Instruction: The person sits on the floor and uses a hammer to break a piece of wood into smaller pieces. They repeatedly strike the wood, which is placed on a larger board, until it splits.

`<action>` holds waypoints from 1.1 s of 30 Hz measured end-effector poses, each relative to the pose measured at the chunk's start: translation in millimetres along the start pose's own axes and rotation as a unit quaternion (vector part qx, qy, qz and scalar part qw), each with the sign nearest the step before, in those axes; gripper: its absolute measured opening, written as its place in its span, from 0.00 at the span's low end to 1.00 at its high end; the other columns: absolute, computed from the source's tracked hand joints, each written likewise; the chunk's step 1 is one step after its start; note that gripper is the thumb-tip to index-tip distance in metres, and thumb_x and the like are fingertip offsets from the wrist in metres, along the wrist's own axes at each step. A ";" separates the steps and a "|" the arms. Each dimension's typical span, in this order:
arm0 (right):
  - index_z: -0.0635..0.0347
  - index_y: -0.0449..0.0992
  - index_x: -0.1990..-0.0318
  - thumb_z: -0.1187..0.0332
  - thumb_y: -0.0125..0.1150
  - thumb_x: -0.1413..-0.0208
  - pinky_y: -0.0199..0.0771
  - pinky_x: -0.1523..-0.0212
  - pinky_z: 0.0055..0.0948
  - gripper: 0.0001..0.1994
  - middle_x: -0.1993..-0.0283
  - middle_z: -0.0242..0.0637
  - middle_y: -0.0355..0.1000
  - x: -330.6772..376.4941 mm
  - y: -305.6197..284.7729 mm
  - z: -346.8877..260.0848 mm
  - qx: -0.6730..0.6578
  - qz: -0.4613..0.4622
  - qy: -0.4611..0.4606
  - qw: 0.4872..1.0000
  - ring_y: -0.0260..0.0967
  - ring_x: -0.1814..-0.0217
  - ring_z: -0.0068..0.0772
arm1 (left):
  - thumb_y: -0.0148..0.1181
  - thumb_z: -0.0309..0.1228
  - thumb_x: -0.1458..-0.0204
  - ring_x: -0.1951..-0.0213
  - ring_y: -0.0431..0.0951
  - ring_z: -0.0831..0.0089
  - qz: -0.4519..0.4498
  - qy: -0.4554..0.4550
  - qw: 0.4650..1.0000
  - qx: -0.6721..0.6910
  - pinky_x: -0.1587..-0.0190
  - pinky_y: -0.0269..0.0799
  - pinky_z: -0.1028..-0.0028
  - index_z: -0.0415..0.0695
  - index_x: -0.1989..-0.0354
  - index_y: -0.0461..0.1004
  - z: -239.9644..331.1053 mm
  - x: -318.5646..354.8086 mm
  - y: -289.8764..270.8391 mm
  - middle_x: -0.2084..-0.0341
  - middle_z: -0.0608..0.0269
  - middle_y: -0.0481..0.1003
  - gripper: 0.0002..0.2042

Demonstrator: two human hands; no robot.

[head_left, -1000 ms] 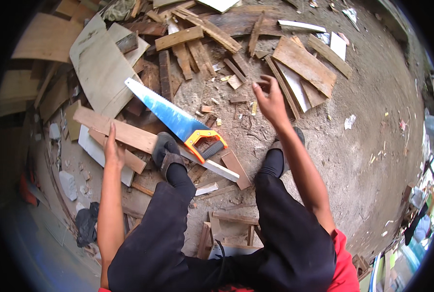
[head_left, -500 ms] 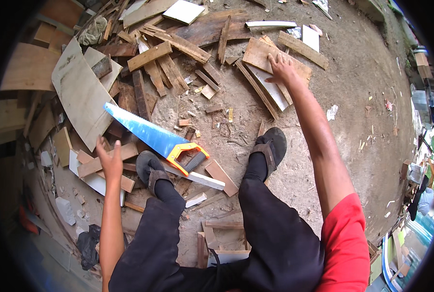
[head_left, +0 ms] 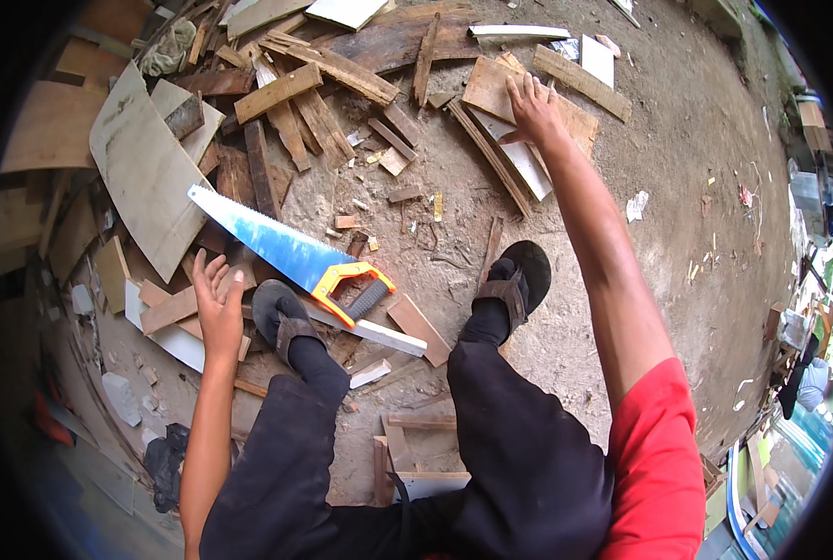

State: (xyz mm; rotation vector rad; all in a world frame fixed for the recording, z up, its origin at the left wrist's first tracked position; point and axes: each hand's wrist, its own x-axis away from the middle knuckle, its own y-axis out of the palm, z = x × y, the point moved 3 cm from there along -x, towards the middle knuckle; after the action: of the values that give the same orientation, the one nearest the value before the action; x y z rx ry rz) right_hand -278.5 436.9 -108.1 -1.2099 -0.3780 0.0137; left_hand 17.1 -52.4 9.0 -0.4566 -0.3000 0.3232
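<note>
My right hand reaches far forward with spread fingers over a brown wooden board. It seems to touch the board's face, though I cannot tell how firmly. Beneath that board lies a white-faced board. Low at the left, my left hand is open, palm partly up and holding nothing. It is beside a short wood plank and my left sandal. A handsaw with a blue blade and an orange and black handle lies between my hands, its handle close to the left foot.
Scrap wood is heaped at the far left, with a large bent pale panel leaning there. A white strip of wood lies below the saw. Between my legs stands a small wooden frame. A black plastic bag lies lower left.
The view has shifted slightly. My left hand has turned its palm and fingers upward a little. My right hand has shifted slightly forward over the brown board, and the saw stays put.
</note>
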 end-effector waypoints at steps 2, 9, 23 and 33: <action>0.53 0.38 0.24 0.34 0.79 0.74 0.43 0.27 0.68 0.72 0.23 0.56 0.43 -4.2 1.3 3.4 -0.005 -0.018 0.009 1.000 0.40 0.20 0.53 | 0.57 0.29 0.40 0.35 0.63 0.57 -0.017 0.009 1.000 0.011 0.35 0.62 0.61 0.40 0.28 0.47 20.1 -3.3 10.9 0.37 0.45 0.61 0.34; 0.54 0.47 0.26 0.36 0.80 0.77 0.53 0.29 0.61 0.68 0.31 0.51 0.57 -15.3 0.5 14.3 -0.044 -0.001 -0.038 0.998 0.54 0.27 0.51 | 0.55 0.28 0.40 0.37 0.65 0.61 -0.073 0.015 0.994 0.075 0.34 0.58 0.64 0.39 0.28 0.49 48.9 5.9 39.7 0.39 0.47 0.63 0.32; 0.54 0.52 0.32 0.35 0.73 0.60 0.78 0.42 0.51 0.54 0.40 0.62 0.59 0.6 0.4 15.4 -0.219 -0.113 -0.086 0.965 0.67 0.40 0.66 | 0.54 0.32 0.38 0.42 0.70 0.67 -0.110 -0.064 0.988 0.087 0.45 0.69 0.70 0.41 0.29 0.53 17.7 21.3 33.7 0.42 0.53 0.68 0.30; 0.56 0.45 0.26 0.30 0.69 0.64 0.55 0.31 0.69 0.62 0.30 0.68 0.50 72.0 -71.6 -21.3 -0.576 -0.026 -0.163 0.801 0.52 0.28 0.67 | 0.52 0.37 0.36 0.41 0.70 0.68 -0.164 -0.084 0.980 0.081 0.45 0.69 0.70 0.40 0.31 0.57 26.3 19.1 54.9 0.44 0.55 0.70 0.27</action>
State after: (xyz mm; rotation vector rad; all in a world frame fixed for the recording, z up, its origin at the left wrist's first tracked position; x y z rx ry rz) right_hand -218.3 406.8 -29.1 -2.4285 -0.7766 -0.0680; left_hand 12.2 11.2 9.5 -0.2129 -0.5030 0.0626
